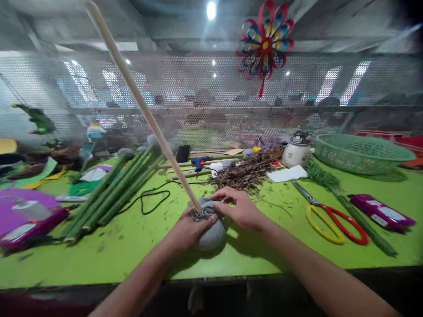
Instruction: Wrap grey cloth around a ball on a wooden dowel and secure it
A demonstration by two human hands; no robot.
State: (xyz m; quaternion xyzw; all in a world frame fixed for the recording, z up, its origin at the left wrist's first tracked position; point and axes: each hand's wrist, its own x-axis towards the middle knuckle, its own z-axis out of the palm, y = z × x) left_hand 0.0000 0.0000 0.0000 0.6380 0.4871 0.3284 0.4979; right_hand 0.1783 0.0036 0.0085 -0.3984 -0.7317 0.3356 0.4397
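A round, stuffed grey cloth ball (211,235) rests on the green table in front of me. Its gathered, ruffled neck surrounds the lower end of a long wooden stick (142,103), which leans up to the left. My left hand (188,231) wraps around the near left side of the ball, its thumb lying across the neck. From the right, my right hand (239,207) grips the gathered cloth with thumb and fingers curled close to the stick. The stick's bottom end is hidden inside the cloth.
Scissors (322,215) with red and yellow handles lie at the right, near a purple packet (381,212) and a green wrapped stem (366,224). Green wrapped sticks (109,193) lie left. Behind are dried brown sprigs (244,171), a blue glue gun (199,163) and a green basket (363,154).
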